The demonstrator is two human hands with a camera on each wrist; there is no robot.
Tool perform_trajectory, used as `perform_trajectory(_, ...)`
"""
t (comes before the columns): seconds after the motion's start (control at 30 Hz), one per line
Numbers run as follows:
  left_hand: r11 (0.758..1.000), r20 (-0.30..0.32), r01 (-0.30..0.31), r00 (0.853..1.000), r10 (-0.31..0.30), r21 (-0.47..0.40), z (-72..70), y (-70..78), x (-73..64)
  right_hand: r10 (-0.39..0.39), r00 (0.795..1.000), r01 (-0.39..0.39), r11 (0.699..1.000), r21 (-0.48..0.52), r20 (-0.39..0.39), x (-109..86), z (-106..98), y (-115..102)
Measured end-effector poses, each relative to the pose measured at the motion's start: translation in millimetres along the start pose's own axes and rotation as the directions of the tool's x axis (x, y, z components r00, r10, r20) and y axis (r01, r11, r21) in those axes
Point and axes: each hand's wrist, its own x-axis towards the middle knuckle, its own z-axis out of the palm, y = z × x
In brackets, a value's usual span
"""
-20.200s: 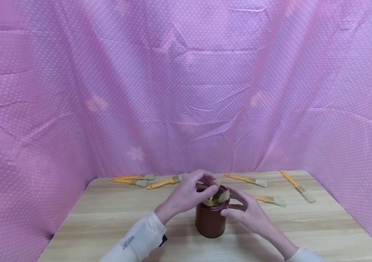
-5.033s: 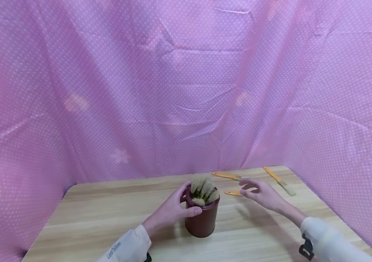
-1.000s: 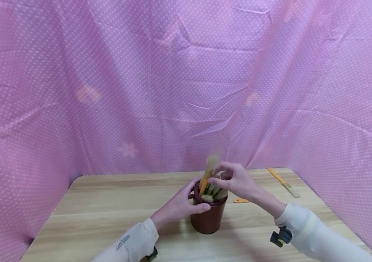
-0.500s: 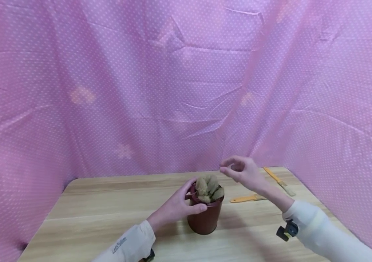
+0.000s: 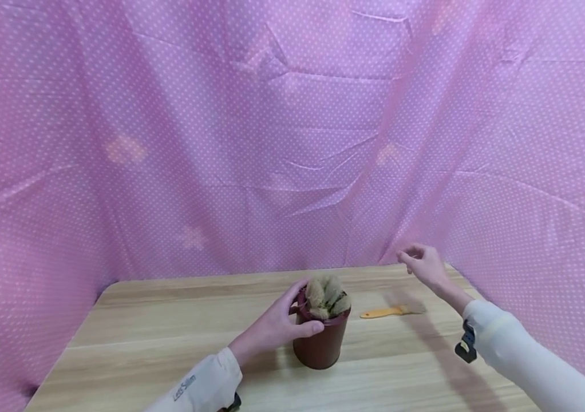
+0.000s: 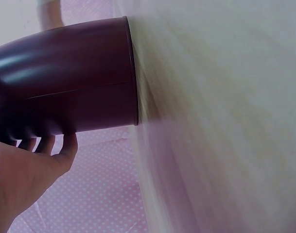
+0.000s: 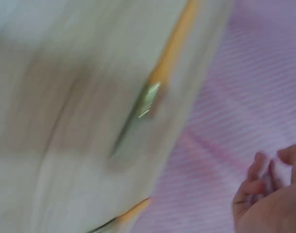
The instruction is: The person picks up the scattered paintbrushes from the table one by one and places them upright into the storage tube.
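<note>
In the head view a dark red can (image 5: 318, 346) stands upright on the table, with several paintbrushes in it, pale bristles (image 5: 327, 294) upward. My left hand (image 5: 277, 327) holds it near the rim, thumb at the front and fingers around the far left side. The left wrist view shows the fingers (image 6: 67, 145) against the wall of the can (image 6: 84, 73). My right hand (image 5: 423, 266) hovers above the table's back right part, fingers loosely bent, holding nothing. Two paintbrushes lie below it in the right wrist view: a nearer one (image 7: 160, 73) and a farther one (image 7: 135, 208).
One orange-handled paintbrush (image 5: 382, 312) lies on the table right of the can; my right hand and arm hide the other in the head view. Pink dotted cloth (image 5: 292, 143) hangs close behind and beside the wooden table (image 5: 169, 320).
My right hand lowered a paintbrush into the can, let go and moved away right. The left hand keeps its hold. Over the longer span, several brushes have left the table and the can has filled.
</note>
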Motion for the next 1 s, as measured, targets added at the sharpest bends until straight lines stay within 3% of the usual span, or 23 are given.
perform_trajectory(0.1, 1.000, 0.002, -0.014, 1.000, 0.014, -0.005, -1.4, -1.6, -0.7, 0.026, 0.999, -0.029, 0.990, -0.138, -0.026, 4.9, -1.6, 22.1)
perform_trajectory(0.17, 1.000, 0.006, -0.020, 1.000, 0.020, -0.005, -0.8, -2.9, -1.2, 0.043, 0.999, -0.040, 0.972, -0.230, 0.009, 5.2, -3.1, 39.7)
perform_trajectory(0.3, 1.000, 0.024, -0.014, 1.000, 0.014, -0.011, 4.3, -4.4, -1.8, 0.067, 0.993, -0.019, 0.896, -0.443, 0.093, -1.4, -9.7, 69.5)
perform_trajectory(0.37, 1.000, 0.034, -0.014, 0.999, 0.014, -0.012, 7.4, -4.2, -1.1, 0.087, 0.988, -0.008, 0.848, -0.531, 0.124, -7.4, -15.2, 76.8)
perform_trajectory(0.43, 1.000, 0.040, -0.021, 0.999, 0.021, -0.012, 9.7, -3.6, 0.0, 0.114, 0.984, -0.013, 0.817, -0.577, 0.140, -11.9, -20.7, 79.9)
perform_trajectory(0.53, 0.999, 0.045, -0.032, 0.998, 0.033, -0.014, 10.9, -2.4, 2.0, 0.145, 0.976, -0.021, 0.808, -0.588, 0.164, -14.9, -25.6, 84.9)
perform_trajectory(0.6, 0.999, 0.047, -0.038, 0.998, 0.039, -0.014, 10.4, -2.2, 3.1, 0.135, 0.976, -0.016, 0.825, -0.565, 0.170, -13.9, -25.9, 88.8)
perform_trajectory(0.67, 0.999, 0.050, -0.037, 0.998, 0.038, -0.017, 9.4, -2.1, 3.7, 0.095, 0.980, 0.014, 0.841, -0.541, 0.173, -11.2, -23.2, 93.5)
perform_trajectory(0.8, 0.999, 0.051, -0.035, 0.998, 0.036, -0.021, 6.0, -2.6, 3.9, -0.051, 0.978, 0.148, 0.851, -0.503, 0.201, -3.5, -12.0, 99.4)
perform_trajectory(1.0, 1.000, 0.030, -0.005, 1.000, 0.005, -0.005, -1.1, -3.7, 1.3, -0.224, 0.919, 0.357, 0.820, -0.447, 0.323, 4.3, 7.8, 95.7)
